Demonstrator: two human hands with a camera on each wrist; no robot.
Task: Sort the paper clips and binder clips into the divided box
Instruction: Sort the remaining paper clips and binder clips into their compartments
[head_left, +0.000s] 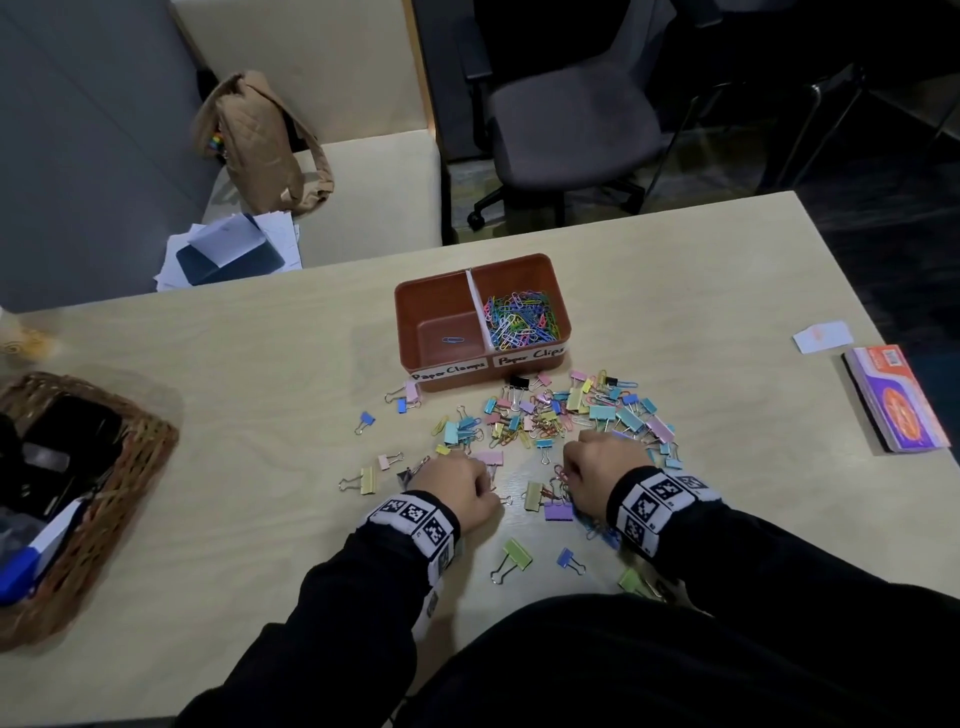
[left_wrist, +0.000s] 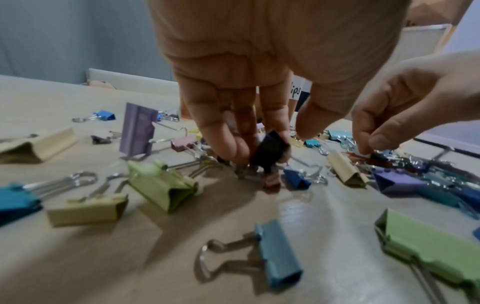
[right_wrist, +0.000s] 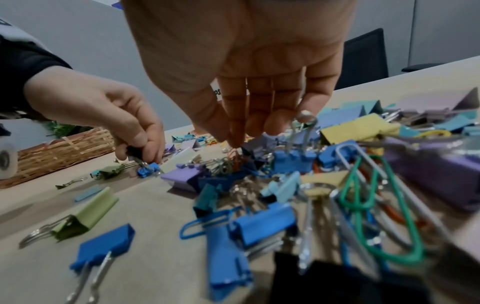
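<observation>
Many binder clips (head_left: 571, 415) (pastel) crowd the divided box (head_left: 480, 322), wicker basket (head_left: 119, 467) left.

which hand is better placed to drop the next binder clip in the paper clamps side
Left, probably. The left hand already pinches a dark binder clip, and the Paper Clamps compartment is the box's left half. The right hand is picking at a paper clip.

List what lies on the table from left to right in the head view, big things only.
Wicker basket → left hand → divided box → right hand → white card → orange-and-purple packet.
</observation>
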